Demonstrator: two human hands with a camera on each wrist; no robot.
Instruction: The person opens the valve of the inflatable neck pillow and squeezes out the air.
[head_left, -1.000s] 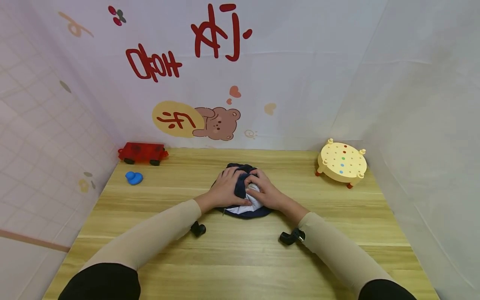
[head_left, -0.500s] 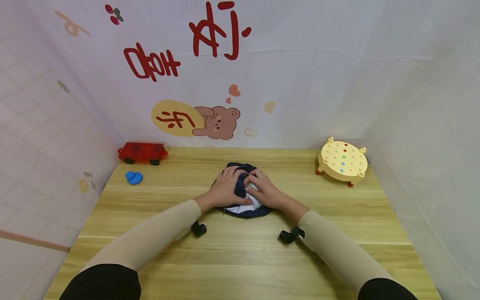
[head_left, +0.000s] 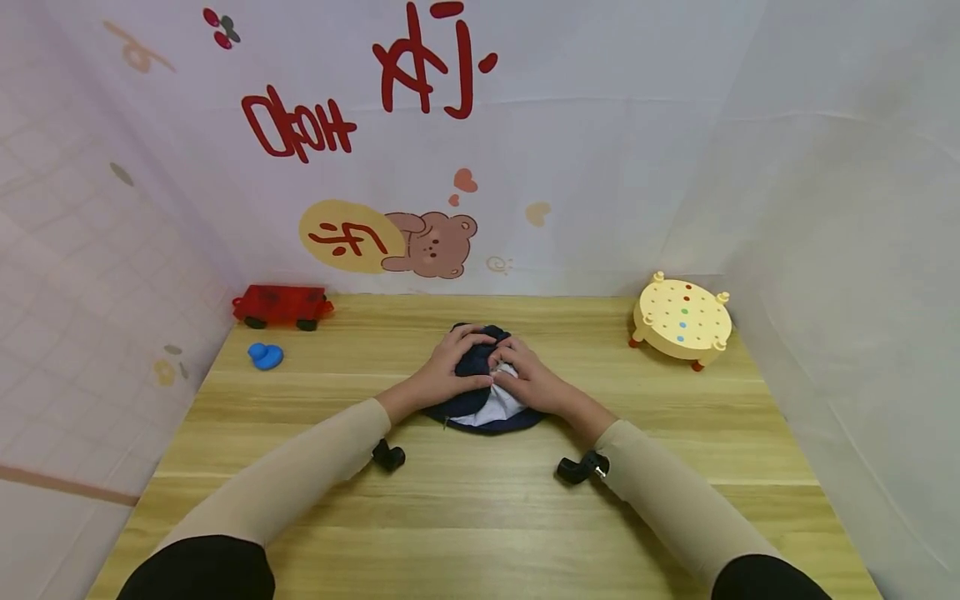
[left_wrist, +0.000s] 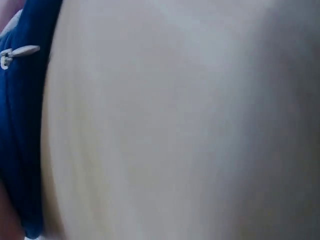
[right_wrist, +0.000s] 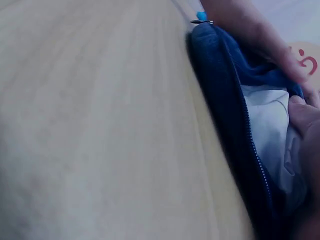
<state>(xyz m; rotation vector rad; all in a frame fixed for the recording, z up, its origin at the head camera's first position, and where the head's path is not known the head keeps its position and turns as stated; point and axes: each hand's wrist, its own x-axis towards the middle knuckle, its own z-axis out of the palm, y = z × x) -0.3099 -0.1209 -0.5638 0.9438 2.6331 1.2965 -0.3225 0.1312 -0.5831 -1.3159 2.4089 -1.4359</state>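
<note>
A navy zippered fabric pouch (head_left: 468, 402) with a pale lining (head_left: 501, 406) lies crumpled on the table, its mouth towards the front. My left hand (head_left: 437, 379) grips its left side, fingers curled over the far part and thumb pointing to the right thumb. Opposite it, my right hand (head_left: 536, 383) pinches the lining and edge between thumb and bent fingers. The right wrist view shows the zipper teeth (right_wrist: 252, 137) along the rim, with the right thumb (right_wrist: 302, 112) at the lining. A zipper pull (left_wrist: 24, 51) hangs at the left in the left wrist view.
A red toy wagon (head_left: 281, 307) and a blue toy duck (head_left: 266, 356) stand at the back left. At the back right is a round yellow pegged toy stool (head_left: 682, 318). White printed cloth walls (head_left: 600, 167) close off the back and sides of the wooden table (head_left: 480, 517).
My left thumb has moved up from the lower lining to beside the right thumb, uncovering more navy fabric and lining. The right hand keeps nearly the same place.
</note>
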